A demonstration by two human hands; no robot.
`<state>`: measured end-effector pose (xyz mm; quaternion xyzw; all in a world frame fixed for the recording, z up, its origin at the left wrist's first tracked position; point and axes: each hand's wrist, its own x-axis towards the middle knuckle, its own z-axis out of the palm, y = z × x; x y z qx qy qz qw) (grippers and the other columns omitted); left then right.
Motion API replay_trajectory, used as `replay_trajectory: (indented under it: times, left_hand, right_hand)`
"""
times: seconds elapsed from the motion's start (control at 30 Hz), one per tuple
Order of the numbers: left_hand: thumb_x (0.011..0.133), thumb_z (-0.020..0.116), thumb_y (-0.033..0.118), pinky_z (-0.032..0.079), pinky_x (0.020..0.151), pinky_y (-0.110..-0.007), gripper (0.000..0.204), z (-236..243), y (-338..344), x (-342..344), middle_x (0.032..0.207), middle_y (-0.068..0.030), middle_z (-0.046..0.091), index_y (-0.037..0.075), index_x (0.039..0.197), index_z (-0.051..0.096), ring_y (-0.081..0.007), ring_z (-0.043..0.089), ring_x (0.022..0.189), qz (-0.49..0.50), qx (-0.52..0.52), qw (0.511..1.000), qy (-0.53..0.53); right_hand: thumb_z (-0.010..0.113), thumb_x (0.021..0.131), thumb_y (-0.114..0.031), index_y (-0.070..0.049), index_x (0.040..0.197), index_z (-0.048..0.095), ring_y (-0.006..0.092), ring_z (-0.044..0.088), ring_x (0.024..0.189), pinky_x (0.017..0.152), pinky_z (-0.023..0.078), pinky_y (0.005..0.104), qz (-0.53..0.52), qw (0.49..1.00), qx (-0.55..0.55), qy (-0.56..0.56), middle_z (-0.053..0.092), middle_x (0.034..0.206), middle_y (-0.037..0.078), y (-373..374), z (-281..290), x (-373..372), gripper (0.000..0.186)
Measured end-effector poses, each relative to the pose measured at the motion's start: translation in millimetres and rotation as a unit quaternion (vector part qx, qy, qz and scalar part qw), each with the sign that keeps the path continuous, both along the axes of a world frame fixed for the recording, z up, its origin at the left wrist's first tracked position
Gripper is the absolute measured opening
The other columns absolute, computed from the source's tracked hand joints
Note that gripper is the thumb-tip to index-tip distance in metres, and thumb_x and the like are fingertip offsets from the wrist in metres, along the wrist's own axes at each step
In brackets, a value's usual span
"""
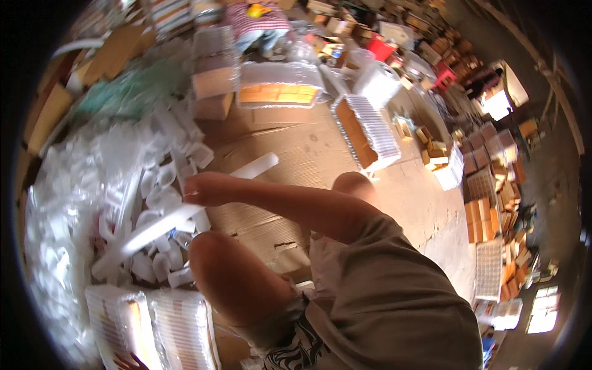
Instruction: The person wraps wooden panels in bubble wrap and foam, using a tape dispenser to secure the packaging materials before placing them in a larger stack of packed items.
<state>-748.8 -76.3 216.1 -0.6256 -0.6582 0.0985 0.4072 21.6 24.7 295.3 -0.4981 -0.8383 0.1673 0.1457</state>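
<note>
My right hand (202,189) reaches across my body with fingers closed, at a long white foam strip (148,231); what is inside the fingers is too blurred to tell. The strip lies slanting over a loose heap of white foam offcuts (166,191) at the left. My left hand (128,362) shows only partly at the lower edge, fingers spread, beside two bubble-wrapped bundles (179,320). A large mound of clear plastic wrapping (65,234) fills the far left. My bare knees frame the cardboard sheet (259,228) beneath me.
Ahead stand wrapped boxes (277,92), a wrapped open carton (357,129) and white rolls (376,83). Red-striped cloth (259,18) and red containers (379,49) are farther back. Stacked wooden boxes (481,219) line the right side, near bright openings in the wall.
</note>
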Motion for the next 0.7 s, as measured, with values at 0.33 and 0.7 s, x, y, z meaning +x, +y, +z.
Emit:
replay_trajectory:
  times: [0.33,0.7]
  left_hand:
    - [0.101,0.050,0.043,0.042,0.110,-0.054,0.059,50.4,57.4,139.2,0.151,-0.0188,0.053,0.007,0.148,0.052,-0.0355,0.053,0.135,0.024,-0.099,0.947,-0.305]
    - [0.105,0.051,0.012,0.042,0.112,-0.043,0.040,204.0,82.6,469.7,0.143,-0.0241,0.058,-0.006,0.141,0.054,-0.0369,0.057,0.129,-0.362,-0.277,0.780,-0.428]
  right_hand:
    - [0.062,0.096,-0.044,-0.005,0.107,0.069,0.0386,0.069,0.092,0.083,0.054,0.0486,-0.269,0.931,-0.211,0.131,0.072,0.105,0.019,-192.1,7.6,182.2,0.041]
    - [0.066,0.086,-0.025,-0.005,0.103,0.079,0.0363,0.071,0.101,0.086,0.056,0.0487,-0.156,0.921,-0.339,-0.112,0.075,0.107,0.018,-257.0,-0.4,182.6,0.029]
